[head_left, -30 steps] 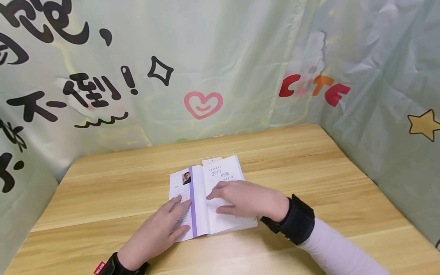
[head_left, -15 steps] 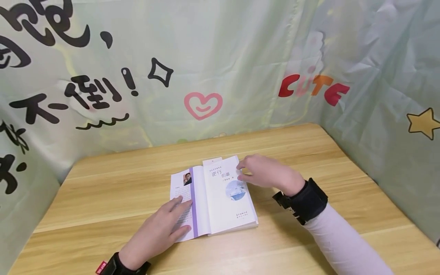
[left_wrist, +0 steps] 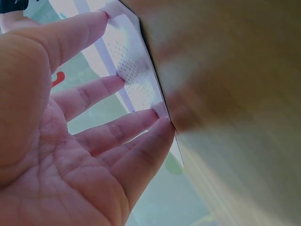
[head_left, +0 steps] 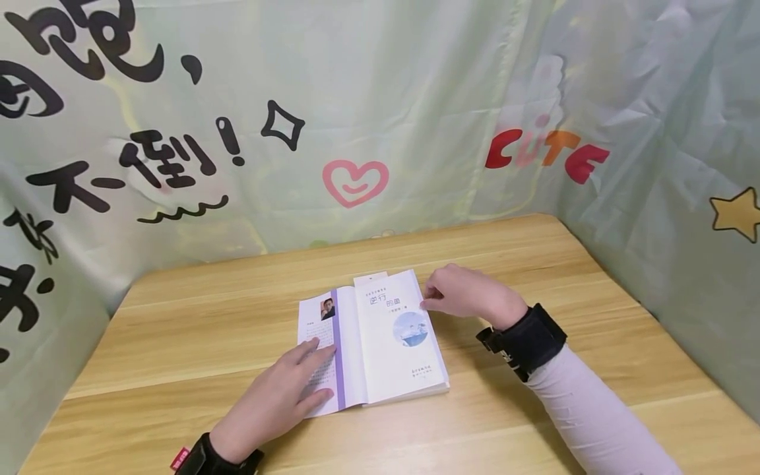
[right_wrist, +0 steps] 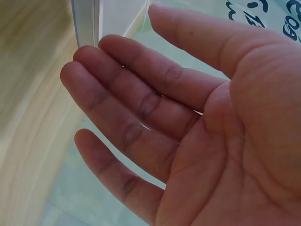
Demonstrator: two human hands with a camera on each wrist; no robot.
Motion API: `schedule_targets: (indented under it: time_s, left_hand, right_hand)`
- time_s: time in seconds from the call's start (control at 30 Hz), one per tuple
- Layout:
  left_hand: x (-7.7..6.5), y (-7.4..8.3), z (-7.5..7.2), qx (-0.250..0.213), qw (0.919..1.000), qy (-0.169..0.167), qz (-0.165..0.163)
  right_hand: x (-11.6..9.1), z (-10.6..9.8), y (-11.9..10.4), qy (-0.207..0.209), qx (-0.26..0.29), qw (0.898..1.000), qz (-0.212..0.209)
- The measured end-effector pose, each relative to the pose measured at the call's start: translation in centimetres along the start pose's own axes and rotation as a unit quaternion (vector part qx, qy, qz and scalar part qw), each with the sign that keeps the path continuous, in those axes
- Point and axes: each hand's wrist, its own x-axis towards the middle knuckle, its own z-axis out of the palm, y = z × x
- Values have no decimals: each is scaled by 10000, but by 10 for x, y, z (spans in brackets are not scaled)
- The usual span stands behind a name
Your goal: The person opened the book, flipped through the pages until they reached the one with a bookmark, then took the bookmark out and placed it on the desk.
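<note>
An open book (head_left: 398, 369) lies on the wooden table, its right page showing a title and a round blue picture. The left side is a cover flap (head_left: 310, 313) with a purple stripe, small text and a portrait photo. My left hand (head_left: 276, 399) rests on that flap with its fingers spread; the left wrist view has the fingertips along the flap's outer edge. At the book's upper right edge is my right hand (head_left: 469, 293), thumb tip right at the page edge. In the right wrist view its fingers (right_wrist: 127, 94) reach to the edge, thumb apart from them.
Behind the book a pale pink slip (head_left: 369, 278) sticks out past its top edge. The wooden table (head_left: 208, 323) is bordered at the back and sides by a printed cloth curtain (head_left: 427, 132). Black straps circle both wrists.
My right hand has moved from over the right page, up and right to the book's right edge, uncovering the round picture. The left hand stays on the flap.
</note>
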Motion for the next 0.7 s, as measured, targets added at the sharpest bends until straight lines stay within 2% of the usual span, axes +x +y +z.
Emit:
schedule_targets:
  time_s: [0.27,0.47,0.7]
  left_hand:
    - [1,0,0,-8,10000,-35,-40]
    - [1,0,0,-2,10000,-70,-68]
    - [1,1,0,-3,10000,-45,-58]
  right_hand:
    - [2,2,2,-94,152,9998,55]
    - [4,4,2,-107,25,9999,65]
    - [5,3,2,107,-110,9999,-46]
